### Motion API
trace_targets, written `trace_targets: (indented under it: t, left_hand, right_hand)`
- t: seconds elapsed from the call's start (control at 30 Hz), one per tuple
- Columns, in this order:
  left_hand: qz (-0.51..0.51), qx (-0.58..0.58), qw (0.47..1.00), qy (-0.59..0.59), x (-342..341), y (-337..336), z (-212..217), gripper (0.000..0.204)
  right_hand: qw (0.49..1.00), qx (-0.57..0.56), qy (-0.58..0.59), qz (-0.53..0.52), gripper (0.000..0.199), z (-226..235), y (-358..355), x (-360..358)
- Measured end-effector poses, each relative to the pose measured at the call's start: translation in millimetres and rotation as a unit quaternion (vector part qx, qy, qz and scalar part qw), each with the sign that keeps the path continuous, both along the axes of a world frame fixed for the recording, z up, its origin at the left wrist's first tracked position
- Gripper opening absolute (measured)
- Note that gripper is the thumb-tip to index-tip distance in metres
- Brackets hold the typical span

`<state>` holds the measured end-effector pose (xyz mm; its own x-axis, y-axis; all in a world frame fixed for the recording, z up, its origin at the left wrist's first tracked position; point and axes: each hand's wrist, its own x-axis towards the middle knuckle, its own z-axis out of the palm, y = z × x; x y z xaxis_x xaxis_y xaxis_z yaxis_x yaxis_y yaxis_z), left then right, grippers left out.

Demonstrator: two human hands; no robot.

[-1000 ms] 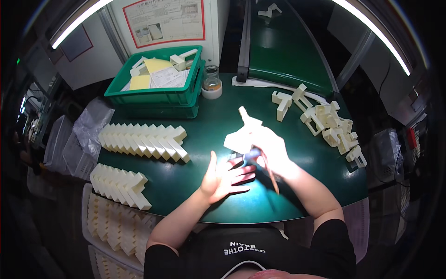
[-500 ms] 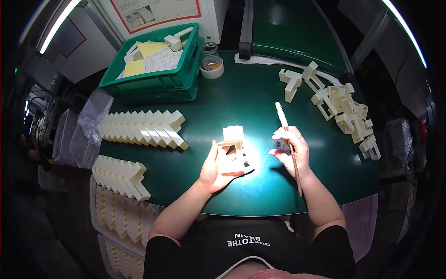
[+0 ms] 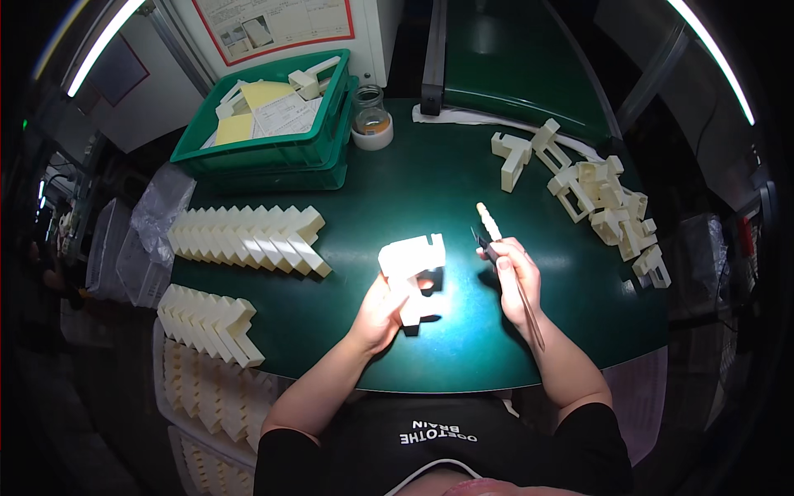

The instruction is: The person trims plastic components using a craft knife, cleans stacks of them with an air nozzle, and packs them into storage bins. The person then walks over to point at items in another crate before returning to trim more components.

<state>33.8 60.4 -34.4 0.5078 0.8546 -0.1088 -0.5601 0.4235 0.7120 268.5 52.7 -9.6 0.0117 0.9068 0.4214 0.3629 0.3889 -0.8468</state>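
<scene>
My left hand (image 3: 376, 321) grips a cream-white plastic part (image 3: 407, 258), an angular piece with an opening, over the middle of the green table. Strong light washes out much of its surface. To its right, my right hand (image 3: 519, 285) is closed around a dark, thin-bladed craft knife (image 3: 485, 243), its tip toward the far left. The same hand also keeps a slender brown stick (image 3: 529, 318) with a knobbly cream end, which runs back past the wrist. Knife and part are apart.
Two nested rows of white parts (image 3: 248, 240) lie at the left. A loose heap of similar parts (image 3: 608, 194) is at the right. Far left stands a green crate (image 3: 256, 157) with papers and parts, beside a glass jar (image 3: 370, 103). Below the table's left edge sits a filled tray (image 3: 207, 380).
The part in my left hand has been turned, so its broad block faces up and away. My right hand has rotated, bringing the knife's blade to point forward.
</scene>
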Motion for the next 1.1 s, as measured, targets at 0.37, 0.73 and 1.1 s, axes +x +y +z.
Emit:
trace_targets:
  t: [0.37, 0.73, 1.1]
  left_hand:
    - [0.134, 0.277, 0.894, 0.325, 6, -5, 11, 0.045]
    - [0.020, 0.163, 0.965, 0.205, -4, -9, -7, 0.064]
    - [-0.076, 0.022, 0.990, 0.116, 1, -12, 18, 0.061]
  right_hand:
    - [0.969, -0.075, 0.200, 0.122, 0.026, 0, -19, -33]
    - [0.973, -0.056, 0.186, 0.123, 0.043, 0, -24, -19]
    - [0.907, -0.072, 0.367, 0.194, 0.045, -5, -19, -11]
